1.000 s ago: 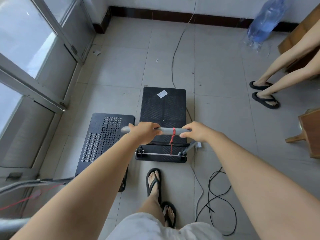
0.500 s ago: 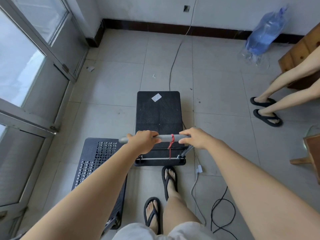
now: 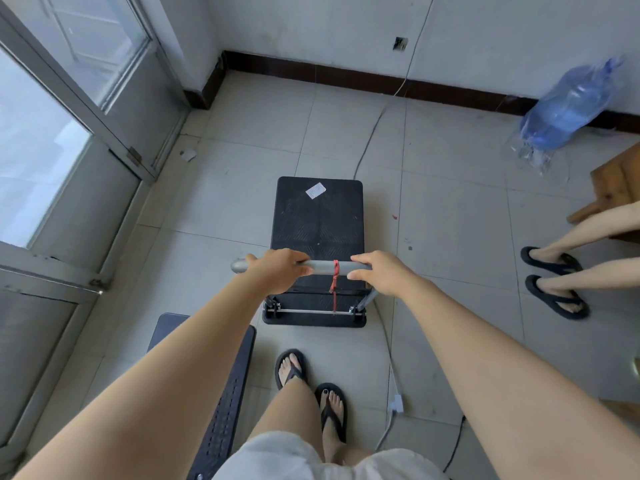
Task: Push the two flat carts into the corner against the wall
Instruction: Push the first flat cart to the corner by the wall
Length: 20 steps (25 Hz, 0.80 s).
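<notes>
A black flat cart (image 3: 317, 220) with a white sticker stands on the tiled floor in front of me, pointing toward the far wall. Its grey handle bar (image 3: 325, 266) carries a red string. My left hand (image 3: 278, 270) grips the bar's left part and my right hand (image 3: 379, 271) grips its right part. A second black flat cart (image 3: 225, 410), perforated, lies at the lower left behind the first, mostly hidden under my left forearm. The corner (image 3: 207, 95) where the dark baseboard meets the door frame is ahead on the left.
A glass door with a metal frame (image 3: 114, 133) runs along the left. A cable (image 3: 372, 133) trails from the wall across the floor. A blue water jug (image 3: 568, 109) leans at the far right. Another person's sandalled feet (image 3: 554, 282) and wooden furniture (image 3: 616, 188) are on the right.
I have walked forward with the first cart, which rolled nearer the far wall and corner. The perforated cart has fallen behind at my lower left. Both hands stay on the bar.
</notes>
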Available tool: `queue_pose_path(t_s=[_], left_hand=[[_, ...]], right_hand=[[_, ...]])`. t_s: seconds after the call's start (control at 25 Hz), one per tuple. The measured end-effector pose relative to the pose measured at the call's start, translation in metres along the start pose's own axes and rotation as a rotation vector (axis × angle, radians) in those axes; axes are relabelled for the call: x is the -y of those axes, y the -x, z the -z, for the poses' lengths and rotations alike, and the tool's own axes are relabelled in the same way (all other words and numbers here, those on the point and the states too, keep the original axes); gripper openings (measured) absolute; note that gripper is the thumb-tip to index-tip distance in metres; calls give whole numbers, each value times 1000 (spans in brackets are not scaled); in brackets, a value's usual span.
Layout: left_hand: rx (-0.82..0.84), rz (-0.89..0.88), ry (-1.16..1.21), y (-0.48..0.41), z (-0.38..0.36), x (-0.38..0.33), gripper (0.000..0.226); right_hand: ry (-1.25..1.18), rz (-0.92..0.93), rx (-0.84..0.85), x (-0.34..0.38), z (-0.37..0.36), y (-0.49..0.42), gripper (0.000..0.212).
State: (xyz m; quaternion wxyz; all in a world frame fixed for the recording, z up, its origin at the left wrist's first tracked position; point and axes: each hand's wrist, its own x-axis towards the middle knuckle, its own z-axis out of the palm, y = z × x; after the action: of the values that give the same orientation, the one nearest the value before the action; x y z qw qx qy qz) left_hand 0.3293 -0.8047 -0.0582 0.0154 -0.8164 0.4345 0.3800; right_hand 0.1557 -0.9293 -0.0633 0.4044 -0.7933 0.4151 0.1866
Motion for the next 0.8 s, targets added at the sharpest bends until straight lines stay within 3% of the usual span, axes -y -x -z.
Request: queue_pose_path(t_s=[0.52,0.8], left_hand=[[59,-66,-17,-186,172,3,27],[33,-43,-19,-291,250,-17,29]], right_hand=[[-29,-43,-44,71,130,-178,51],[-22,-11,-7,85,218,-280,34]])
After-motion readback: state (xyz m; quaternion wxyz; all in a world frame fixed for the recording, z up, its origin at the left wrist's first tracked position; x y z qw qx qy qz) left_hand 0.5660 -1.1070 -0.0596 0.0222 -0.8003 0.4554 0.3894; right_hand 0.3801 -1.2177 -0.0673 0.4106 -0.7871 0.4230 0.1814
